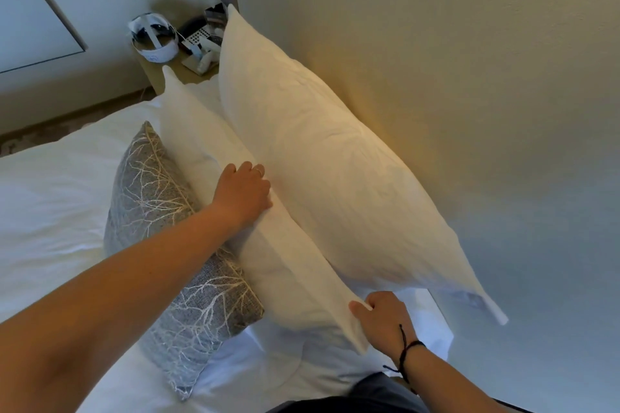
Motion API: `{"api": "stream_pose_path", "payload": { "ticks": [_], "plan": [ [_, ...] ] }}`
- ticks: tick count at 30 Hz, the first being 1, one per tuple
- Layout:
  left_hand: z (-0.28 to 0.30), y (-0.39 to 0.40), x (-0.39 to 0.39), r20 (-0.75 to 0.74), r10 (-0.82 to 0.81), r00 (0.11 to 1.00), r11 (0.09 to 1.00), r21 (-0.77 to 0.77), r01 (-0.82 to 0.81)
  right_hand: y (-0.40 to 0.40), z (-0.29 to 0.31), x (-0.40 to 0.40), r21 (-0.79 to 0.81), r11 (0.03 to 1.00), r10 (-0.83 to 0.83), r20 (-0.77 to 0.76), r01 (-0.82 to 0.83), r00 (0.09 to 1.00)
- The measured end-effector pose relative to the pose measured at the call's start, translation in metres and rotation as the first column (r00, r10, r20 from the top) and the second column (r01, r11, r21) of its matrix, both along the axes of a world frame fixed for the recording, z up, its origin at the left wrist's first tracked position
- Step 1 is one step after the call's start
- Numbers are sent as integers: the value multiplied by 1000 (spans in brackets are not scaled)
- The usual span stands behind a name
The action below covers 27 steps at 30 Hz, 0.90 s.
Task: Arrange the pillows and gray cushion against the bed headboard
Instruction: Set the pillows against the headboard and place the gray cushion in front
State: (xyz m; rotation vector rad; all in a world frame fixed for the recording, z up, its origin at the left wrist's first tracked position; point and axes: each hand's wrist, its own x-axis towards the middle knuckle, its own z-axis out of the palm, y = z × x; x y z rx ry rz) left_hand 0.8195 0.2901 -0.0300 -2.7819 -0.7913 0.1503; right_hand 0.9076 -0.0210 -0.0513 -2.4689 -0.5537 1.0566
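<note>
Two white pillows stand on edge on the bed. The back pillow (322,157) leans against the pale headboard wall (469,94). The front pillow (208,144) leans on it. A gray cushion (151,191) with a white branch pattern stands in front of both, touching the front pillow. My left hand (243,191) grips the front pillow's top edge at its middle, fingers curled over into the gap between the pillows. My right hand (382,318) pinches the same pillow's near corner; a dark cord is round that wrist.
White bedding (50,211) spreads to the left. A bedside table (174,72) at the far end holds a white headset (152,38), a phone and small items. My dark-clothed knee (379,392) is at the bed's near edge.
</note>
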Motion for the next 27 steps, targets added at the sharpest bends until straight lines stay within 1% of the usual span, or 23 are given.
{"api": "stream_pose_path", "payload": {
  "ticks": [1, 2, 4, 5, 6, 7, 9, 10, 11, 13, 14, 15, 16, 17, 18, 19, 20, 21, 22, 24, 25, 27],
  "plan": [
    [0, 1, -4, 34, 62, 998, 998, -16, -61, -1, 4, -2, -57, 993, 103, 51, -100, 993],
    [0, 3, -8, 44, 111, 993, 993, -52, -109, -1, 10, -4, -133, 968, 227, 109, -212, 968],
    [1, 10, -19, -14, 204, 979, 960, -192, -203, 2, 26, -10, -269, 882, 448, 228, -386, 865],
    [2, 13, -25, -54, 227, 972, 933, -273, -233, 8, 35, -13, -296, 850, 515, 291, -436, 806],
    [3, 14, -31, -92, 215, 972, 913, -335, -233, 15, 44, -17, -285, 835, 548, 350, -471, 759],
    [5, 13, -37, -132, 166, 977, 901, -382, -205, 23, 53, -21, -248, 828, 560, 397, -503, 727],
    [12, 9, -49, -170, 41, 985, 880, -461, -116, 46, 67, -29, -134, 809, 568, 428, -572, 703],
    [14, 6, -55, -147, 13, 989, 868, -490, -84, 59, 71, -33, -72, 799, 569, 410, -597, 712],
    [17, 3, -61, -99, 19, 995, 860, -507, -67, 73, 73, -37, -13, 791, 571, 376, -612, 730],
    [18, -3, -77, 48, 99, 994, 870, -489, -63, 100, 74, -45, 98, 781, 571, 289, -617, 768],
    [15, -4, -89, 147, 168, 975, 884, -459, -83, 114, 74, -51, 150, 775, 571, 250, -614, 782],
    [12, -4, -102, 253, 255, 933, 891, -436, -126, 128, 73, -57, 194, 766, 575, 219, -613, 788],
    [6, -4, -117, 347, 358, 867, 880, -437, -188, 141, 72, -64, 227, 753, 586, 197, -618, 786],
    [0, -4, -132, 420, 472, 775, 843, -472, -257, 153, 71, -71, 251, 732, 607, 182, -634, 773],
    [-9, -3, -149, 461, 590, 663, 778, -545, -313, 167, 70, -80, 270, 698, 642, 176, -663, 747],
    [-18, -4, -165, 468, 699, 541, 689, -644, -332, 179, 69, -89, 285, 649, 685, 184, -705, 705],
    [-28, -5, -180, 445, 789, 425, 588, -746, -311, 190, 67, -99, 290, 592, 730, 202, -752, 653],
    [-38, -7, -192, 398, 855, 333, 490, -828, -271, 200, 65, -108, 277, 538, 771, 220, -796, 597],
    [-50, -10, -204, 339, 900, 273, 405, -884, -235, 208, 62, -117, 248, 497, 803, 233, -832, 549],
    [-70, -17, -222, 229, 948, 222, 276, -938, -212, 220, 55, -130, 173, 467, 830, 253, -867, 498],
    [-79, -19, -230, 176, 964, 197, 217, -953, -210, 226, 51, -133, 146, 475, 829, 257, -868, 497],
    [-95, -22, -242, 86, 987, 134, 109, -977, -181, 236, 44, -137, 126, 522, 806, 253, -844, 536]
  ]
}}
